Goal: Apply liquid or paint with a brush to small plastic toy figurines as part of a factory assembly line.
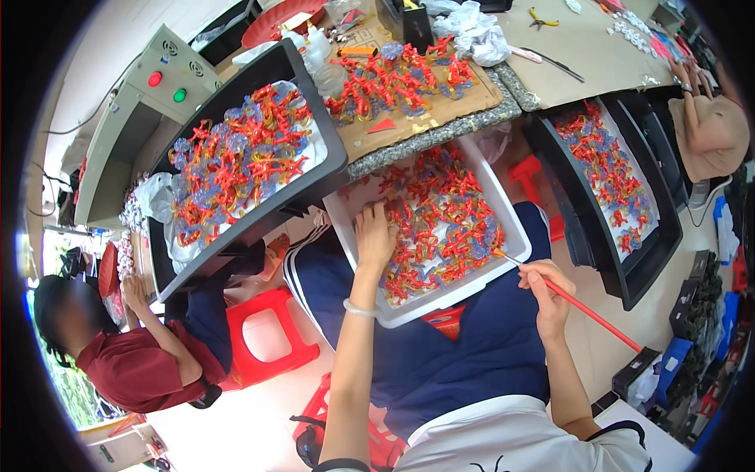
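Across my lap rests a white plastic tray (515,236), full of small red, amber and translucent purple plastic figures (448,224). My left hand (376,236) reaches over the tray's left side. Its fingers are bent down at the edge of the pile, and whatever they may hold is hidden. A long paintbrush (590,313) with a red handle is gripped near its front end by my right hand (548,289), outside the tray's right rim. The brush tip reaches over that rim beside the figures.
Black trays with more figures stand left (334,157) and right (668,236). The workbench (440,126) ahead bears another pile, bottles and a plastic bag (480,35). A person in maroon (134,362) sits left near a red stool (291,354); another person (708,134) is far right.
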The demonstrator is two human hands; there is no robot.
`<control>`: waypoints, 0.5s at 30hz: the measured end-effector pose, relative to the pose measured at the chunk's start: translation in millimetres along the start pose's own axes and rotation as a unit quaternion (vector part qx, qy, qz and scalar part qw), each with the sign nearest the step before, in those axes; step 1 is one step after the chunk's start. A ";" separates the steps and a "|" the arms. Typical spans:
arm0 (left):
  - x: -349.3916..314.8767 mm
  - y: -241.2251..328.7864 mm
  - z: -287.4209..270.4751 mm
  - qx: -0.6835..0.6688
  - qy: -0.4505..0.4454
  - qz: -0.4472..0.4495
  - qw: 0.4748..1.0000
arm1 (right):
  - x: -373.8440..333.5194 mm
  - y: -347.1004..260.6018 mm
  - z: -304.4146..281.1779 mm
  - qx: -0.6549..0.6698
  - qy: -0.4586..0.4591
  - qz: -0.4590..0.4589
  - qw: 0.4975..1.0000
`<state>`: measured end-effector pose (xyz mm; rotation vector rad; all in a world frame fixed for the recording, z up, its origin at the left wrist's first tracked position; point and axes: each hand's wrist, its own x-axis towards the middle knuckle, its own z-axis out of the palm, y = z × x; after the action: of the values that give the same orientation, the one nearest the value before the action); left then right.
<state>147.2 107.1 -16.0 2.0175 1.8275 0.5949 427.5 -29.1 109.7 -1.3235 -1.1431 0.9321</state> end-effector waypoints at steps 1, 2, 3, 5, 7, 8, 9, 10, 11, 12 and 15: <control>7.1 -6.9 2.7 0.033 -0.034 -0.016 0.999 | -1.8 -0.4 -0.7 0.006 -0.001 0.010 1.000; 11.6 -13.9 5.9 0.065 -0.070 -0.032 0.995 | -3.2 0.3 -0.7 0.007 0.005 0.011 1.000; 16.3 -21.0 6.8 0.067 -0.072 -0.028 0.995 | -3.1 0.6 0.0 0.012 0.001 0.019 1.000; 25.8 -29.3 7.2 0.004 -0.116 -0.056 0.992 | -4.2 3.3 0.5 0.016 0.002 0.027 1.000; 25.0 -30.4 9.0 0.045 -0.085 -0.016 0.995 | -5.1 7.9 1.5 0.011 -0.014 0.027 0.999; 24.3 -31.6 9.3 0.044 -0.057 0.000 0.997 | -5.3 8.8 1.8 0.015 -0.013 0.029 0.999; 23.0 -33.5 9.2 0.044 -0.029 0.014 0.999 | -4.8 9.4 3.0 0.015 -0.015 0.030 0.999; 21.3 -36.3 8.6 0.044 -0.028 0.010 0.999 | -3.4 9.9 5.0 0.021 -0.007 0.035 0.999; 19.1 -33.4 5.1 -0.003 0.004 0.030 1.000 | -3.2 10.8 5.8 0.024 0.002 0.042 0.999; 16.9 -30.7 1.2 -0.050 0.037 0.048 0.997 | -1.7 12.1 6.3 0.023 -0.001 0.045 0.999; 12.0 -16.3 -8.6 -0.103 -0.043 -0.034 0.993 | 2.7 16.2 10.7 0.046 -0.008 0.058 0.997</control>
<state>129.9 120.6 -16.4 1.8106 1.7030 0.6375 419.5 -22.8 92.9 -1.3199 -1.0307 1.0694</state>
